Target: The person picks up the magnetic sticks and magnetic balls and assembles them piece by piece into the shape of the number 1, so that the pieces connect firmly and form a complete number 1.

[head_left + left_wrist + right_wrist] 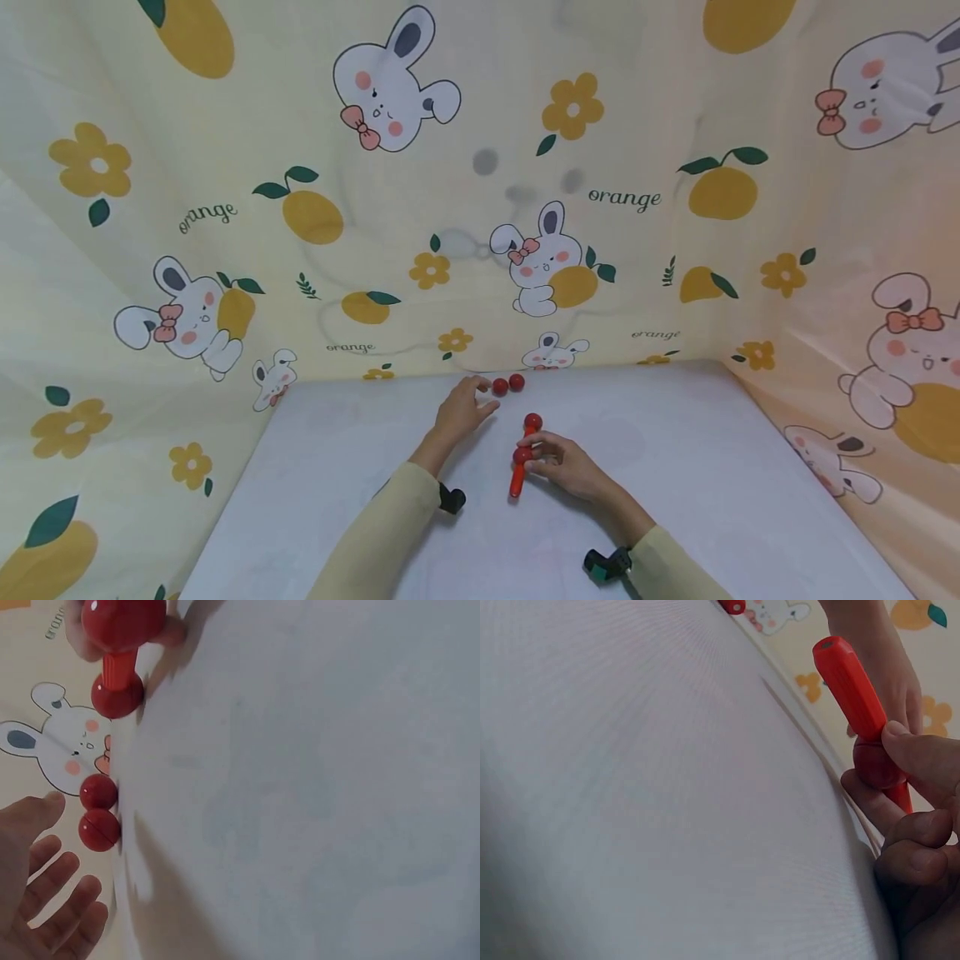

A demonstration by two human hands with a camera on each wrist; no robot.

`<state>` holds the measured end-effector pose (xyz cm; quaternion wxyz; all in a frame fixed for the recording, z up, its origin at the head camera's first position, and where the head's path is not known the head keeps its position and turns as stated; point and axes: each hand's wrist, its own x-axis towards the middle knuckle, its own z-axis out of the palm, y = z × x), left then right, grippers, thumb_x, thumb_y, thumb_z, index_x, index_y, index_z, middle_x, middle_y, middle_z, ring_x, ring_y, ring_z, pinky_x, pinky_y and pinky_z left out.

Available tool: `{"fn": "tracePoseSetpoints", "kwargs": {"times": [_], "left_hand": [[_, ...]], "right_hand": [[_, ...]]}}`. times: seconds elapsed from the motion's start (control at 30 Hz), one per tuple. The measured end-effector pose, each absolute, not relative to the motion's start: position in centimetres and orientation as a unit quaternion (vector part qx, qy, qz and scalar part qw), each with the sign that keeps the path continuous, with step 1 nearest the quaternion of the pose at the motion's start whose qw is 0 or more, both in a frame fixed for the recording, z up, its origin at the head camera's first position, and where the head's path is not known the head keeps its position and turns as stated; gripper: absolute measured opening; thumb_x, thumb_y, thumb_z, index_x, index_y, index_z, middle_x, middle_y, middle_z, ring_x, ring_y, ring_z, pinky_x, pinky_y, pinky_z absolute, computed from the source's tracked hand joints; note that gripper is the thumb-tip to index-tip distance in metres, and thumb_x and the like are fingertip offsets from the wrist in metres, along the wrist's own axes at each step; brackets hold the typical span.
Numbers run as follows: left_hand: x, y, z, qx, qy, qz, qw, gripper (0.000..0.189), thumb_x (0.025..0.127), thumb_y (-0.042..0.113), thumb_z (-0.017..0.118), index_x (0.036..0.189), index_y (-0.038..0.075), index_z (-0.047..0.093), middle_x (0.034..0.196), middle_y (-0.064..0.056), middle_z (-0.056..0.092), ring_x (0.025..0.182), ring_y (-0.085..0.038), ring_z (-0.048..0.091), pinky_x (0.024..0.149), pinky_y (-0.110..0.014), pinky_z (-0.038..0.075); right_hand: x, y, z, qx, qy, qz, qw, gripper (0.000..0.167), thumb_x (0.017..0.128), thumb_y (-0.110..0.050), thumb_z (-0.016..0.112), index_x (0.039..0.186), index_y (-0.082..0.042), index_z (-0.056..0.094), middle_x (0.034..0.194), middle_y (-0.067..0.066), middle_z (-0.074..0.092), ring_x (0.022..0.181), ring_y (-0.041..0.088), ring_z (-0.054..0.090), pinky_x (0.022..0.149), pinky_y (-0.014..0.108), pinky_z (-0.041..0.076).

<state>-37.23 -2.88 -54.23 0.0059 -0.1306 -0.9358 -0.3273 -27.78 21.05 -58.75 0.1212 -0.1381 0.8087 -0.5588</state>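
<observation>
My right hand [576, 472] pinches a red ball-and-rod piece [517, 482] at its nearer ball between thumb and fingers. One orange-red rod points toward me from that ball; another runs away from me to a second ball [533, 422]. In the right wrist view, the near rod [851, 690] shows a small hole in its end. My left hand [459, 414] is farther back and to the left, its fingers spread and bent slightly, holding nothing. Just beyond its fingertips lie two loose red balls, the left one [500, 387] and the right one [517, 382], side by side.
The white tabletop [660, 475] reaches back to a cream cloth [465, 192] printed with rabbits and oranges, which also hangs at both sides. Black wrist cameras sit at the left wrist [452, 500] and the right wrist [607, 565].
</observation>
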Motion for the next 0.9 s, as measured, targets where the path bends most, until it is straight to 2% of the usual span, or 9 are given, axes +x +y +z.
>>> {"fn": "tracePoseSetpoints", "kwargs": {"times": [0.13, 0.37, 0.57, 0.73, 0.9], "left_hand": [[-38.0, -2.5, -54.6, -0.137, -0.937, -0.321, 0.001, 0.048, 0.1, 0.032, 0.079, 0.14, 0.013, 0.06, 0.138, -0.009, 0.065, 0.117, -0.027, 0.065, 0.102, -0.045, 0.057], [-38.9, -1.9, -55.0, -0.141, -0.944, -0.298, -0.004, 0.054, 0.1, 0.033, 0.078, 0.147, 0.015, 0.057, 0.147, -0.007, 0.062, 0.133, -0.027, 0.06, 0.11, -0.047, 0.052], [-39.4, -1.5, -55.1, -0.157, -0.95, -0.27, -0.001, 0.062, 0.101, 0.033, 0.077, 0.154, 0.012, 0.054, 0.156, -0.01, 0.057, 0.146, -0.031, 0.052, 0.119, -0.048, 0.043], [-39.8, -1.1, -55.3, -0.16, -0.954, -0.255, -0.001, 0.066, 0.102, 0.032, 0.077, 0.158, 0.011, 0.05, 0.16, -0.01, 0.053, 0.149, -0.032, 0.048, 0.122, -0.049, 0.039], [-40.0, -0.5, -55.3, -0.17, -0.952, -0.254, 0.0, 0.062, 0.101, 0.029, 0.077, 0.155, 0.01, 0.055, 0.158, -0.011, 0.056, 0.147, -0.032, 0.051, 0.121, -0.05, 0.041]], "right_hand": [[-27.8, 21.1, -58.6, -0.134, 0.806, -0.564, 0.122, 0.041, 0.101, -0.027, 0.078, 0.139, -0.016, 0.068, 0.124, 0.007, 0.072, 0.112, 0.026, 0.058, 0.079, 0.032, 0.053], [-27.7, 21.0, -58.4, -0.135, 0.801, -0.57, 0.124, 0.041, 0.101, -0.025, 0.077, 0.14, -0.015, 0.067, 0.126, 0.008, 0.072, 0.116, 0.026, 0.061, 0.085, 0.037, 0.054], [-27.6, 21.0, -58.4, -0.149, 0.809, -0.556, 0.118, 0.039, 0.103, -0.025, 0.076, 0.14, -0.016, 0.068, 0.131, 0.007, 0.071, 0.116, 0.026, 0.062, 0.083, 0.033, 0.054], [-27.6, 21.0, -58.3, -0.158, 0.809, -0.554, 0.119, 0.038, 0.103, -0.025, 0.075, 0.139, -0.017, 0.068, 0.13, 0.007, 0.07, 0.118, 0.027, 0.062, 0.088, 0.036, 0.054], [-27.4, 21.2, -58.1, -0.158, 0.812, -0.549, 0.116, 0.037, 0.103, -0.025, 0.075, 0.138, -0.018, 0.068, 0.129, 0.006, 0.07, 0.12, 0.027, 0.062, 0.095, 0.041, 0.05]]}}
